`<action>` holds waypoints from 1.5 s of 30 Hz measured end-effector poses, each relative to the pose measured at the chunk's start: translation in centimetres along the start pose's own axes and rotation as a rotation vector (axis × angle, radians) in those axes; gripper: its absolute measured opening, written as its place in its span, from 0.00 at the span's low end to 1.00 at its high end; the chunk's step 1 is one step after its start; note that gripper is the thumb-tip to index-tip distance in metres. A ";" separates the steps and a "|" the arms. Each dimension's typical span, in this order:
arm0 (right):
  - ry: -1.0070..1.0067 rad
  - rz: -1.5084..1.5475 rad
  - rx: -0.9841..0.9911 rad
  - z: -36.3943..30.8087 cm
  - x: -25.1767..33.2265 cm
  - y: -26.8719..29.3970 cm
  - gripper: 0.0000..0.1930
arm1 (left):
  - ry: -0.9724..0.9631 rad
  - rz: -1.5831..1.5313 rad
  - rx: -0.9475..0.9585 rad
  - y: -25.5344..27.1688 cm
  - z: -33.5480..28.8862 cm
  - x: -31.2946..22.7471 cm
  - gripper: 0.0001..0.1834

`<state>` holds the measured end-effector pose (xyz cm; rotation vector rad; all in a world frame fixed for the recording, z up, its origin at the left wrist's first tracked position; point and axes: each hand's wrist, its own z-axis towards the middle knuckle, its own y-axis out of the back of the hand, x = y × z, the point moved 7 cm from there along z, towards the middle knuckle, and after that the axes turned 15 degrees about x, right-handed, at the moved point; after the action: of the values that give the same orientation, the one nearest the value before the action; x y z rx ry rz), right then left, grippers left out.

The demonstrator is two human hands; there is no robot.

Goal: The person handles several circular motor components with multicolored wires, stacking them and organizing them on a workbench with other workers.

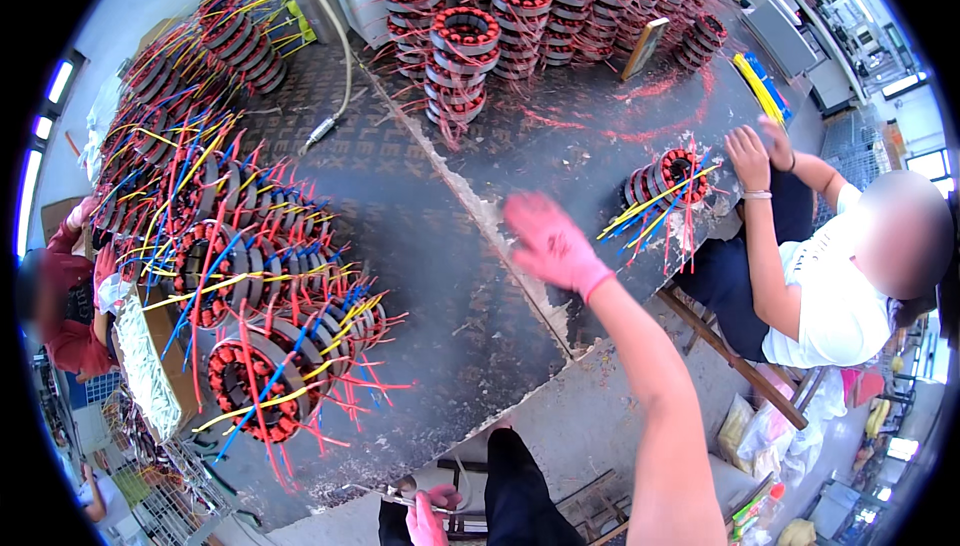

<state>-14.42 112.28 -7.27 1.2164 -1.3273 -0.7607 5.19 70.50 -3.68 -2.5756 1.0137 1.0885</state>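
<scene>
My right hand, in a pink glove, reaches out over the dark tabletop near its pale seam. Its fingers are stretched and slightly blurred, with nothing in them. At the lower edge my left hand, also in a pink glove, is closed beside a thin metal tool; the tool's kind is unclear. To the left lie rows of motor stators with red coils and long red, blue and yellow leads. A smaller group of stators with leads lies right of my right hand, near the co-worker's hands.
Stacks of red-wound stators stand at the back. A hose with a metal end hangs onto the table. Yellow and blue wire bundles lie at the far right. A co-worker sits right; another person is left, beside a cardboard box.
</scene>
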 end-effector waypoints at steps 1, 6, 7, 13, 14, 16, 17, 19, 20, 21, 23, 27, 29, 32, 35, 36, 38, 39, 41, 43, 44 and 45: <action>-0.074 -0.047 -0.178 -0.4 -1.4 2.0 0.32 | -0.019 0.016 -0.003 -0.1 0.1 -0.2 0.16; 0.328 0.205 0.118 -4.3 8.6 -4.7 0.31 | 0.089 -0.120 -0.010 -0.5 0.0 1.3 0.13; 0.455 0.178 0.092 -5.2 10.6 -4.9 0.30 | 0.073 -0.168 -0.022 -0.3 0.0 1.5 0.13; -0.034 0.016 -0.218 -0.2 -0.9 0.7 0.32 | 0.106 -0.353 -0.045 -1.0 0.3 1.1 0.14; 0.005 0.031 -0.217 1.7 1.0 0.6 0.32 | 0.116 -0.405 -0.067 -1.0 0.2 1.9 0.14; 0.204 0.142 -0.257 4.7 6.2 -0.9 0.32 | 0.115 -0.233 -0.066 -1.1 0.0 0.9 0.17; 0.367 0.237 -0.304 5.7 8.7 -1.9 0.32 | 0.097 -0.178 -0.062 -1.3 -0.1 0.4 0.17; 0.376 0.164 -0.304 8.7 9.0 -2.5 0.31 | 0.050 -0.061 -0.041 -1.3 0.1 0.0 0.19; 0.376 0.126 -0.307 9.8 8.4 -2.3 0.30 | 0.184 -0.393 -0.047 -1.7 0.3 2.4 0.19; 0.264 0.122 -0.325 10.6 5.9 -1.1 0.29 | 0.110 -0.324 -0.045 -1.3 0.4 1.7 0.19; -0.031 0.099 -0.313 10.1 -1.6 2.1 0.26 | -0.031 -0.192 -0.002 -1.5 0.3 -0.2 0.19; -0.240 0.121 -0.161 9.5 -3.7 3.6 0.25 | -0.018 0.151 -0.120 -0.7 -0.5 1.5 0.18; 0.090 0.014 -0.252 9.6 3.5 0.4 0.26 | 0.073 -0.210 -0.066 -1.1 0.1 3.3 0.19; 0.320 0.068 -0.358 9.8 5.7 -1.9 0.30 | 0.128 -0.532 -0.072 -1.2 0.7 4.7 0.22; -0.038 0.027 -0.292 10.5 -4.2 1.2 0.30 | 0.010 -0.435 -0.023 -1.2 1.2 1.7 0.21; -0.200 -0.025 -0.408 9.2 -8.0 1.4 0.29 | 0.007 -0.389 -0.025 -1.3 1.3 1.3 0.20; -0.291 -0.097 -0.479 7.8 -9.0 2.4 0.28 | 0.004 -0.304 -0.037 -1.1 1.1 1.2 0.20; -0.267 -0.045 -0.464 7.3 -6.7 3.1 0.28 | 0.010 -0.262 -0.054 -0.9 0.8 1.2 0.20; -0.086 0.059 -0.366 4.9 -1.0 1.3 0.27 | 0.009 -0.190 -0.038 -1.0 0.6 0.4 0.18; 0.047 0.153 -0.185 2.6 3.6 -2.9 0.30 | 0.029 -0.310 -0.069 -0.6 0.5 1.9 0.16; -0.020 0.145 -0.131 3.1 2.7 -2.6 0.31 | 0.033 -0.225 -0.072 -0.4 0.6 1.4 0.16; -0.092 0.141 -0.074 3.4 1.1 -2.3 0.32 | 0.045 -0.137 -0.073 -0.3 0.6 0.8 0.15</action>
<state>-17.02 109.92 -9.67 1.0277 -1.4320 -0.7654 5.46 70.48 -4.67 -2.6927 0.8070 1.0563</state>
